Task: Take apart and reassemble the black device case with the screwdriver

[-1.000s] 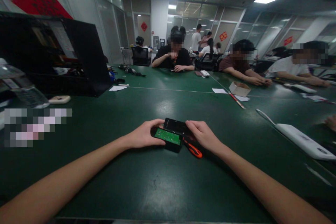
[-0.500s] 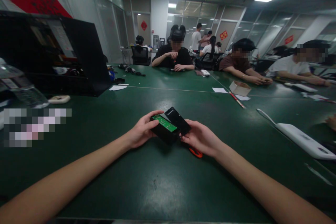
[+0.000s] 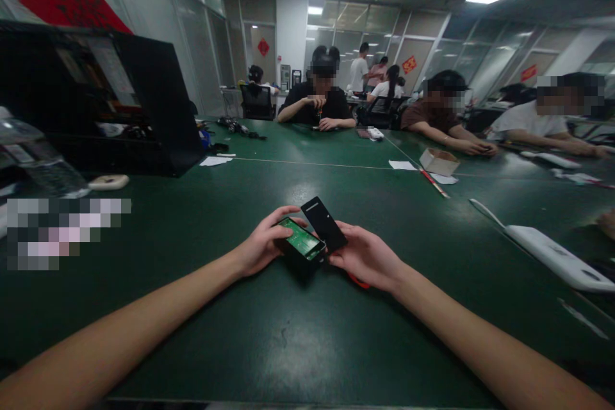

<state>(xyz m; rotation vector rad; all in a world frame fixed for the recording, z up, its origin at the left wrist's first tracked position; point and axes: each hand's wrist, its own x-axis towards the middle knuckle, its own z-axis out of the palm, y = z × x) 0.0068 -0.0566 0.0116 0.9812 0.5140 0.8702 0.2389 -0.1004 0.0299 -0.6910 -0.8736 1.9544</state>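
Note:
Between my hands is a black plastic case (image 3: 300, 262) whose top is off, with a green circuit board (image 3: 302, 240) showing inside. My left hand (image 3: 263, 240) is closed around the case's left end, thumb lying on the board. A flat black cover (image 3: 323, 221) with a small slot near its upper end stands tilted beside the case's right end. My right hand (image 3: 362, 250) pinches this cover by its lower right edge; some of the fingers are hidden behind it. Below the right hand, an orange-red handle (image 3: 358, 280) on the table shows only in part.
On the green table (image 3: 288, 346), a white power strip (image 3: 557, 256) lies at right. A small open box (image 3: 439, 161) and a red-and-white stick (image 3: 435, 184) are farther back. At left stand a black computer case (image 3: 158, 102) and a clear bottle (image 3: 43, 160). Several people sit around.
The case has tipped so more of the circuit board faces me. The cover has turned slightly more upright, and my right hand covers more of the orange-red handle.

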